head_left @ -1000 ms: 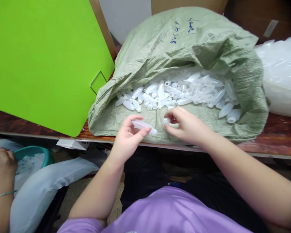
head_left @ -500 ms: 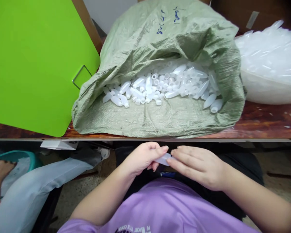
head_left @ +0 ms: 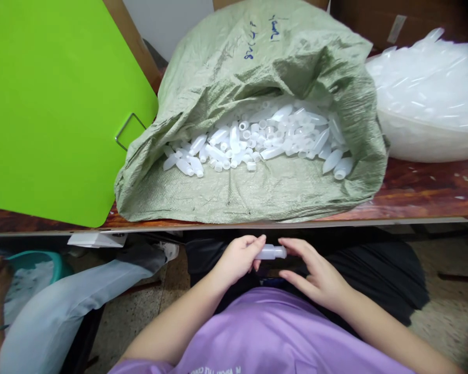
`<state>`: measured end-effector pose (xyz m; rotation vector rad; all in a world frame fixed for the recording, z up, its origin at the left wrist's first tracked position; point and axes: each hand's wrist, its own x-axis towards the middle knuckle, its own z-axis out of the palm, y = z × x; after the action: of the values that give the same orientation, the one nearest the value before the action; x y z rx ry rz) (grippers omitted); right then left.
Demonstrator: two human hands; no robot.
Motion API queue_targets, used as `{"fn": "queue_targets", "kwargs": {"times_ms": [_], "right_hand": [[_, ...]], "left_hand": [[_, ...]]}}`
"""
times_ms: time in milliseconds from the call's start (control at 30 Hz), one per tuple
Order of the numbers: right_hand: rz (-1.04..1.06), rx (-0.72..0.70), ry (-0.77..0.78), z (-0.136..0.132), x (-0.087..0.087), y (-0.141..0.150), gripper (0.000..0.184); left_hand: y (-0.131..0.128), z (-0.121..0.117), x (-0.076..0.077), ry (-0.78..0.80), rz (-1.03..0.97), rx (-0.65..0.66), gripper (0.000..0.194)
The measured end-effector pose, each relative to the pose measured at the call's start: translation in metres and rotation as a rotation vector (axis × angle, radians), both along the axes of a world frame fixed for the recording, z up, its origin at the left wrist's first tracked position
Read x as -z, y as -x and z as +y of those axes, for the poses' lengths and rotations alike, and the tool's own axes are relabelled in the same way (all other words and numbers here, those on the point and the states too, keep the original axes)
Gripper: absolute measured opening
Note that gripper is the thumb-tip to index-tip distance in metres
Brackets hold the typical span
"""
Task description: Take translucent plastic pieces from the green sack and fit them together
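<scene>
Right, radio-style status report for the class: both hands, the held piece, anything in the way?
Left hand gripping translucent white piece. Right hand open beside its exposed end, contact unclear. No obstruction seen there; green sack on table beyond.

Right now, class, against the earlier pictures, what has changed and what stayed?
The left hand and right hand drew back from the sack, past the table edge. The right, which pinched a cap, has opened; the cap now seems to be on the tube. Unchanged: the left's hold on the tube, sack, green board.
</scene>
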<state>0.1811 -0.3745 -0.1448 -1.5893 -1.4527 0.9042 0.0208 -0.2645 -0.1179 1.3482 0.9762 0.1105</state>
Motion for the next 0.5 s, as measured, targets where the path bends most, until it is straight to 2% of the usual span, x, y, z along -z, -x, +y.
{"fn": "queue_targets", "kwargs": {"times_ms": [33,67,133,167,300,367,433,500], "right_hand": [[0.043,-0.006,0.027,-0.001,0.001,0.001,0.038],[0.106,-0.015,0.118,-0.001,0.002,0.002,0.036],[0.226,0.022,0.313,-0.001,0.005,0.004,0.05],[0.241,0.051,0.333,0.0,0.007,0.004,0.053],[0.042,0.053,0.056,-0.001,0.016,0.005,0.033],[0.048,0.051,0.115,0.0,0.021,0.005,0.031],[0.086,0.1,0.202,0.001,0.024,0.006,0.039],[0.01,0.097,0.138,0.002,0.026,0.006,0.036]], "left_hand": [[0.0,0.0,0.005,0.018,0.004,0.005,0.048],[-0.001,0.0,0.01,0.044,0.001,0.015,0.048],[-0.002,0.0,0.018,0.102,-0.013,0.026,0.049],[-0.003,-0.001,0.021,0.126,-0.015,0.011,0.049],[-0.006,-0.002,0.028,0.171,-0.001,-0.062,0.047],[-0.005,-0.003,0.03,0.194,-0.013,-0.062,0.045],[-0.005,-0.004,0.032,0.217,-0.032,-0.069,0.044],[-0.004,-0.004,0.034,0.229,-0.04,-0.087,0.042]]}}
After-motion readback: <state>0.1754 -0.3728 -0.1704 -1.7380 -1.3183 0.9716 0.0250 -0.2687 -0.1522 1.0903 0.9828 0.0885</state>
